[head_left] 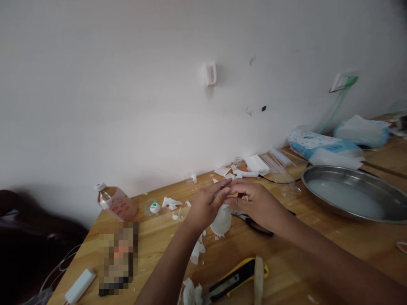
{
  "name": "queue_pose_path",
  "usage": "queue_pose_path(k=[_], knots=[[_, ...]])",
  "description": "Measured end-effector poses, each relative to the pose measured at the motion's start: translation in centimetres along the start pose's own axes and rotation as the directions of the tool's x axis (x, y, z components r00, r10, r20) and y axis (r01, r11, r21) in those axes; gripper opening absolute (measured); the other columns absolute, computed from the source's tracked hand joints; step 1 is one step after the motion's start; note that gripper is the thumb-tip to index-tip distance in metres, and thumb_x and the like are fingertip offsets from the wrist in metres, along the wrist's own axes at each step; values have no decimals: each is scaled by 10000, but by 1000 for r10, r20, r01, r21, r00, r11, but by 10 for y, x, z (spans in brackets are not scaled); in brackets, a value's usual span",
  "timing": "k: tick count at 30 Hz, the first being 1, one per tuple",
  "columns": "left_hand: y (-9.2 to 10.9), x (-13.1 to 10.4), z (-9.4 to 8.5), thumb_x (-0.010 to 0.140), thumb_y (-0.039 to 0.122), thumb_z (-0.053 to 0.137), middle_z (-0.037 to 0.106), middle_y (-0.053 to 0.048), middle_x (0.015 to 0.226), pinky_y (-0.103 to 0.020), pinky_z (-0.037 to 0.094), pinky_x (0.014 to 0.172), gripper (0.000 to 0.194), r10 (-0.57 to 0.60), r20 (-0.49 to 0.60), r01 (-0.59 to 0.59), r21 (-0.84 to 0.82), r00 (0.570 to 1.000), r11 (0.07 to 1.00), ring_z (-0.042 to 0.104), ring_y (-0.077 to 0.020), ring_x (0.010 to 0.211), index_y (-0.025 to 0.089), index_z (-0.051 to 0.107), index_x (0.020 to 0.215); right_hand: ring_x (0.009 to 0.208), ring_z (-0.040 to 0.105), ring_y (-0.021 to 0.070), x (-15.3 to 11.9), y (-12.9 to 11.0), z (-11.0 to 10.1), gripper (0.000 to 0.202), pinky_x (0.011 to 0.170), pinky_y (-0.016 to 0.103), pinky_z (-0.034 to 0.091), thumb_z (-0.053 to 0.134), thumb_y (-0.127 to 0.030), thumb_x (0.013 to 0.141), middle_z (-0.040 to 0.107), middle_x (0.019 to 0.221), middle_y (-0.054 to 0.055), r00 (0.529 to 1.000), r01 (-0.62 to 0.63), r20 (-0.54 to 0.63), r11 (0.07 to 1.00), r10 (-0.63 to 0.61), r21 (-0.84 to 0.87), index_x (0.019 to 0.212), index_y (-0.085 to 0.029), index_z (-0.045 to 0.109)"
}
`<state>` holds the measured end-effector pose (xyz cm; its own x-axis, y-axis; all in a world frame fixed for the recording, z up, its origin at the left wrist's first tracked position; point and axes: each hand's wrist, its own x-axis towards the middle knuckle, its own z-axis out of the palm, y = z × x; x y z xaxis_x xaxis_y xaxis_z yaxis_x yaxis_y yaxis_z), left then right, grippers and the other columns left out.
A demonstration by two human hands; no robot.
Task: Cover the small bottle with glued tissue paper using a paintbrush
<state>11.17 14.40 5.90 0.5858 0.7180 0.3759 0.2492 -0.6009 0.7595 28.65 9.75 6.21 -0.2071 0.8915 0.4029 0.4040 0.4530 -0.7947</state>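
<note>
My left hand and my right hand meet in the middle of the wooden table. Their fingers come together around the top of a white, rounded object, which looks like a bottle covered in wet tissue. Its lower part shows beneath my palms; the top is mostly hidden by my fingers. Just under my right hand lie dark-handled scissors. Torn white tissue scraps are scattered beside and below my left hand.
A metal basin of cloudy liquid stands on the right, before tissue packs. Near the front lies a yellow-black utility knife. A pink drink bottle is at left. A glue gun with its cord lies behind my hands.
</note>
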Motion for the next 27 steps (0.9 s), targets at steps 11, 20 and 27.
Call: queue_pose_path(k=[11,20,27], knots=[[2,0,3,903,402,599,714,-59,1215,-350,453,1012,368,-24,-37,23,-36,999,999,644,-220,1124,232,659,1224,743,593,143,3,6,7,98,670,241,433,556,-183,879,666,809,-1,995,3,-99,999,-7,-45,849,-201,648],[2,2,0,864,348,662,738,-67,1106,-365,463,980,330,-65,-23,63,-100,998,993,661,-214,1047,227,681,1170,828,638,162,-1,0,-5,185,697,265,460,505,-199,907,714,948,13,998,-60,-8,990,59,-127,938,-227,686],[4,4,5,716,354,806,738,-102,1064,-381,550,845,515,-143,-25,137,-174,989,975,688,-279,1044,223,660,1192,842,661,187,-4,-18,-46,262,668,277,494,518,-392,940,725,968,41,966,-131,-240,981,94,-144,1034,-219,692]])
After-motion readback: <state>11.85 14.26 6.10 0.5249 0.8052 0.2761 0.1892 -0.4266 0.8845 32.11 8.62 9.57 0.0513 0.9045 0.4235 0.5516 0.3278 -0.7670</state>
